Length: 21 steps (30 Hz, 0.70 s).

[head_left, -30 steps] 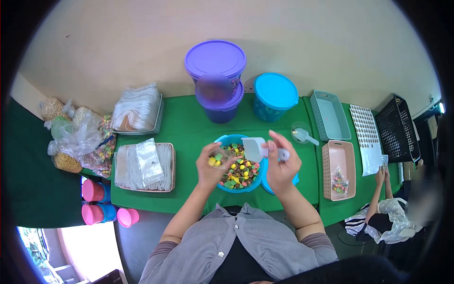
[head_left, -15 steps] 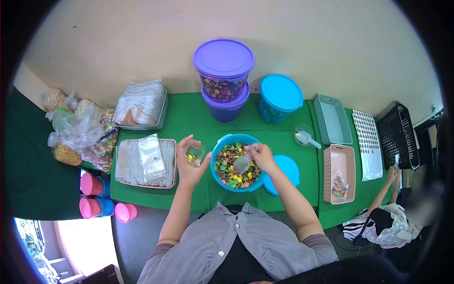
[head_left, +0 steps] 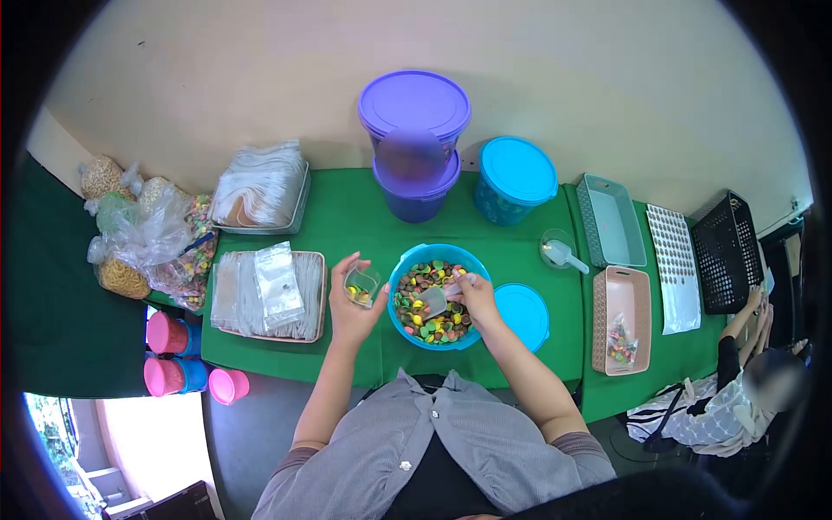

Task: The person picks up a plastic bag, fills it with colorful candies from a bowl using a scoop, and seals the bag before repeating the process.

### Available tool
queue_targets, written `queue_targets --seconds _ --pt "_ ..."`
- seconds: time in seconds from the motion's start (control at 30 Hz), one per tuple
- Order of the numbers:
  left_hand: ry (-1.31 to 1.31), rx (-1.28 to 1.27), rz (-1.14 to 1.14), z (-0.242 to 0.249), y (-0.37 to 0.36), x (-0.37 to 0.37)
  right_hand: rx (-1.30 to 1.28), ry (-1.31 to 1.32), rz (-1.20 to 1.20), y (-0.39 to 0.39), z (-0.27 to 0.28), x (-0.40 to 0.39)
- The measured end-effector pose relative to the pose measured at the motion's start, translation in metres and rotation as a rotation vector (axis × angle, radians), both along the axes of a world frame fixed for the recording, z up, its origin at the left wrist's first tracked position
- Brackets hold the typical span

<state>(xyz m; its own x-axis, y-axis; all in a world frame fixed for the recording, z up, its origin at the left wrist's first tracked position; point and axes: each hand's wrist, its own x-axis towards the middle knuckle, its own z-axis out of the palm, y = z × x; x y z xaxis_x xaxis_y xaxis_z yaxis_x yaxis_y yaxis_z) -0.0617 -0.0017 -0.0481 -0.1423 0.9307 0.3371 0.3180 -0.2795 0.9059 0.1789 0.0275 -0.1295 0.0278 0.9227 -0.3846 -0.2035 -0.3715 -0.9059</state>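
Note:
My left hand [head_left: 354,314] is closed around a small clear plastic cup [head_left: 362,284] with a few coloured candies in its bottom. It stays above the cloth, left of a blue tub [head_left: 400,322]. Round brown, green, yellow and pink candies [head_left: 438,325] fill much of that tub. Over the tub, my right hand [head_left: 477,297] grips the handle of a clear plastic scoop [head_left: 433,301], whose bowl rests among the candies. Whether the scoop bowl carries any candies is hard to tell.
A blue lid [head_left: 522,316] lies right of the tub. Left are a basket of clear packets [head_left: 277,290] and bulk bags [head_left: 143,234]. Purple tubs [head_left: 416,195] stand behind. Right are a second scoop [head_left: 565,256], a pink basket [head_left: 624,290] and a co-worker [head_left: 711,403].
My right hand has moved slightly down and right, shifting the scoop left within the candies. My left hand has moved little with the cup. The co-worker's hands have moved right and down.

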Motion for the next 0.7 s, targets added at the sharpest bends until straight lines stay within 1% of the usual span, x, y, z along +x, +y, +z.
queue_targets --seconds 0.07,0.2,0.23,0.27,0.4,0.47,0.5,0.57,0.6,0.67,0.7 --pt "-0.003 -0.012 -0.029 0.002 -0.001 0.002 0.014 0.103 -0.041 -0.003 -0.005 -0.005" --pt "-0.021 -0.012 -0.019 0.005 -0.005 0.004 0.009 0.157 -0.069 -0.008 -0.003 -0.008" --pt "-0.018 -0.009 -0.023 0.006 -0.006 0.004 0.041 0.161 -0.118 -0.009 0.001 -0.008" --pt "-0.014 -0.006 -0.028 0.006 -0.006 0.004 0.072 0.166 -0.168 -0.011 0.005 -0.007" --pt "-0.009 -0.016 -0.039 0.007 -0.007 0.005 0.067 0.161 -0.153 -0.013 0.038 0.008" --pt "0.048 -0.061 -0.065 0.015 -0.008 0.009 0.08 0.242 -0.248 -0.014 0.059 0.014" --pt "0.048 -0.06 -0.065 0.014 -0.007 0.01 0.081 0.243 -0.248 -0.013 0.066 0.018" --pt "0.283 -0.08 -0.201 0.011 -0.003 0.011 0.217 0.31 -0.3 -0.012 0.079 0.025" --pt "0.283 -0.079 -0.202 0.012 -0.004 0.014 0.218 0.31 -0.3 -0.013 0.091 0.024" --pt "0.434 -0.027 -0.245 0.013 -0.005 0.028 0.348 0.275 -0.279 -0.018 0.119 0.022" --pt "0.463 0.005 -0.247 0.015 -0.007 0.035 0.351 0.275 -0.283 -0.022 0.128 0.02"
